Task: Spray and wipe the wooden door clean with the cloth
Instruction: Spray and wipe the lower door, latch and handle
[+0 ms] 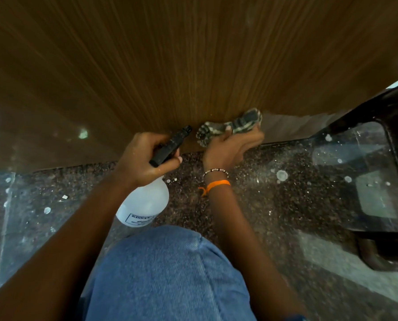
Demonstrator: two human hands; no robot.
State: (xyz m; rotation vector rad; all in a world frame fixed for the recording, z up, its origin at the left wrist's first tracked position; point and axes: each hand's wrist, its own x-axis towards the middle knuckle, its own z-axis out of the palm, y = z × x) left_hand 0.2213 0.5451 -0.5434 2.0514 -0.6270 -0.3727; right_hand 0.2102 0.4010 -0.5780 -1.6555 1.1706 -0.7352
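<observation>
The wooden door (193, 61) fills the upper half of the view, its bottom edge just above the floor. My left hand (144, 156) grips the black trigger head of a white spray bottle (144, 202), its nozzle pointing at the door's lower edge. Just to the right, my right hand (232, 147) holds a crumpled dark-and-light patterned cloth (232, 126) against the very bottom of the door. That wrist wears a bead bracelet and an orange band.
The speckled dark stone floor (286, 181) carries white paint spots. A black frame with glass panels (378, 170) stands at the right. My knee in blue denim (170, 274) sits low in the middle.
</observation>
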